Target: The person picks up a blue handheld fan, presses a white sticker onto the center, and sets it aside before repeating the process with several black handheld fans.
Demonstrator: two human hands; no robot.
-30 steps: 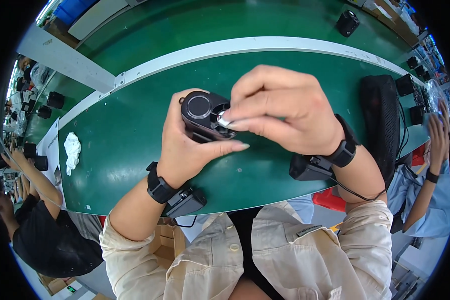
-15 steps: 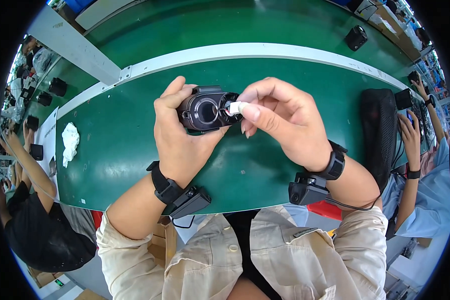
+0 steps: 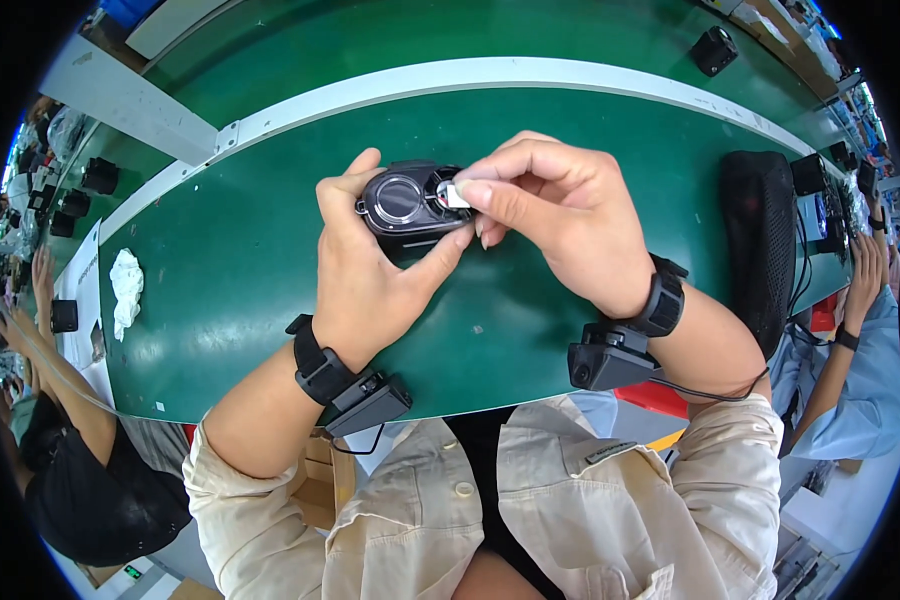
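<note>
My left hand [image 3: 370,255] is wrapped round a black oval device [image 3: 399,199] with a round, ringed face. It is held above the green table, its thumb along the lower edge. At the device's right end is a recess with thin wires. There my right hand [image 3: 560,210] pinches a small white piece of cloth or tissue [image 3: 457,197] between thumb and forefinger; its exact kind is hard to make out, and the fingers hide part of it. Each of my wrists wears a black strap with a small box-shaped unit.
A crumpled white cloth [image 3: 126,294] lies on the green table [image 3: 250,340] at the left. A long black mesh bag [image 3: 758,250] rests at the right, by cables. A white rail [image 3: 490,75] crosses behind. Co-workers sit at both sides. A black box-shaped device [image 3: 714,50] stands at the far right.
Both hands and the device have shifted slightly, and the device's face is tilted differently. My right fingers have moved a little left, closer over the recess, still pinching the white piece.
</note>
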